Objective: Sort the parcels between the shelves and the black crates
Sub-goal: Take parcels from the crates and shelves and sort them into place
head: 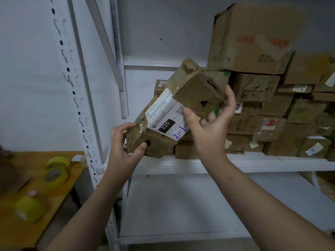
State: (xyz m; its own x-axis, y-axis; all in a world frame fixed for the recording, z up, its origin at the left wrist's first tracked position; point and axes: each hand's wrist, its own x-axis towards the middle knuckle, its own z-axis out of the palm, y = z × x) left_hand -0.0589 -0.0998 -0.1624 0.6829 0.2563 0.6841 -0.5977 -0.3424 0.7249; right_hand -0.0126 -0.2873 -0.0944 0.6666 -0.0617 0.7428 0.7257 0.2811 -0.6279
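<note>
I hold a long brown cardboard parcel point(190, 91) tilted in front of the white shelves point(253, 163). A white label marked "220" and a handwritten "2-1" covers its middle. My left hand point(125, 144) grips the parcel's lower left end, thumb on the front face. My right hand point(210, 127) holds the upper right part, thumb on the label's edge and fingers curled round the far end. No black crate is in view.
Many stacked cardboard boxes point(262, 98) fill the right of the middle shelf, with a big box point(253, 38) on top. The lower shelf board point(181, 205) is bare. A wooden table point(36, 205) at left carries rolls of yellow tape point(56, 171).
</note>
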